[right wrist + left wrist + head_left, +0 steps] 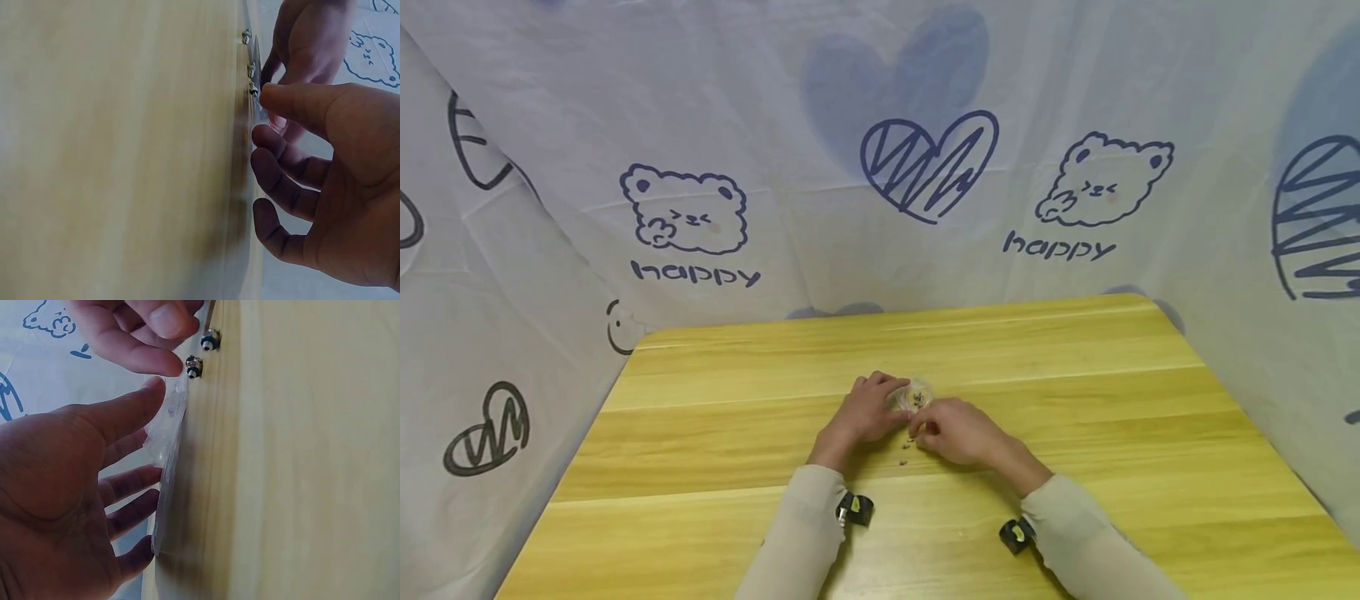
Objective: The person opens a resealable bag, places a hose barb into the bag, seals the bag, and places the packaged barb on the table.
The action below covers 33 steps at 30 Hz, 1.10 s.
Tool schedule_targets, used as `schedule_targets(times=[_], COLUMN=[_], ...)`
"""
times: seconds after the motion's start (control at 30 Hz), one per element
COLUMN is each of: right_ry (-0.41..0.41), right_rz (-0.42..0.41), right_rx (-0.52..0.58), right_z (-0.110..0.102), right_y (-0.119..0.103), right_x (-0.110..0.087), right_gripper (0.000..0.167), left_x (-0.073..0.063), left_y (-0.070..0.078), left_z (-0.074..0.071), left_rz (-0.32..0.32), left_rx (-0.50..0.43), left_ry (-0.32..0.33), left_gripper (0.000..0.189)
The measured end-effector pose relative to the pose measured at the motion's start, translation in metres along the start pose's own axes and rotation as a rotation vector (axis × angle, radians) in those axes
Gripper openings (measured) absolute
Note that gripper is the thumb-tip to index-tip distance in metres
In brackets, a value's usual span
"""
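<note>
A clear plastic bag (917, 395) with small dark pieces in it lies on the table. My left hand (868, 408) is at the bag's left side, fingers spread; its fingertips touch the clear film (167, 434) in the left wrist view. My right hand (958, 431) is at the bag's near right edge, thumb and forefinger apart in the left wrist view, other fingers loosely bent. Beside its fingertips is a small metal fitting (253, 89). Two more fittings lie in a line, a middle fitting (251, 69) and a farther fitting (246, 36). Nothing shows plainly between the right fingertips.
The yellow wood-grain table (700, 450) stretches out on both sides of the hands. A white cloth (820, 233) printed with hearts and bears hangs behind it and along its sides. Each wrist wears a black camera strap, such as the left strap (856, 508).
</note>
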State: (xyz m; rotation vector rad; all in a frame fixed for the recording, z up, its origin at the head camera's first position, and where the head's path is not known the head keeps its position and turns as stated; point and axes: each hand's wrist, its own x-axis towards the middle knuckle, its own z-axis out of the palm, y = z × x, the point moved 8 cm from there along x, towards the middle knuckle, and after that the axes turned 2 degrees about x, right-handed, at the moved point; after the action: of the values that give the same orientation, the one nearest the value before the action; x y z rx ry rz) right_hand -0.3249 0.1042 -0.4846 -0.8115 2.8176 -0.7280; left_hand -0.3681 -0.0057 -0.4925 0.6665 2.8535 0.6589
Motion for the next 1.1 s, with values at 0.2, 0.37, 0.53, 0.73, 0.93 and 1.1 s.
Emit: schedule_targets(times=[0.2, 0.37, 0.53, 0.73, 0.93, 1.1], right_ry=[0.003, 0.018, 0.032, 0.033, 0.057, 0.131], right_rz=[-0.043, -0.047, -0.049, -0.059, 0.013, 0.058], right_rx=[-0.027, -0.034, -0.043, -0.047, 0.0, -0.003], right_z=[0.002, 0.003, 0.004, 0.002, -0.007, -0.019], right_y=[-0.005, -0.006, -0.006, -0.006, 0.004, 0.017], right_x=[0.003, 0.005, 0.005, 0.005, 0.003, 0.003], right_gripper=[0.011, 0.007, 0.004, 0.004, 0.005, 0.011], left_x=[-0.001, -0.001, -0.001, -0.001, 0.001, 0.001], left_y=[0.0, -0.001, 0.0, 0.001, 0.0, 0.0], left_z=[0.0, 0.001, 0.001, -0.001, 0.001, 0.004], left_rz=[-0.006, -0.011, -0.005, -0.002, 0.002, -0.01], left_rx=[-0.005, -0.016, -0.016, -0.017, -0.01, -0.026], left_ry=[-0.005, -0.009, -0.005, 0.004, 0.002, -0.012], left_gripper=[0.053, 0.052, 0.053, 0.053, 0.057, 0.059])
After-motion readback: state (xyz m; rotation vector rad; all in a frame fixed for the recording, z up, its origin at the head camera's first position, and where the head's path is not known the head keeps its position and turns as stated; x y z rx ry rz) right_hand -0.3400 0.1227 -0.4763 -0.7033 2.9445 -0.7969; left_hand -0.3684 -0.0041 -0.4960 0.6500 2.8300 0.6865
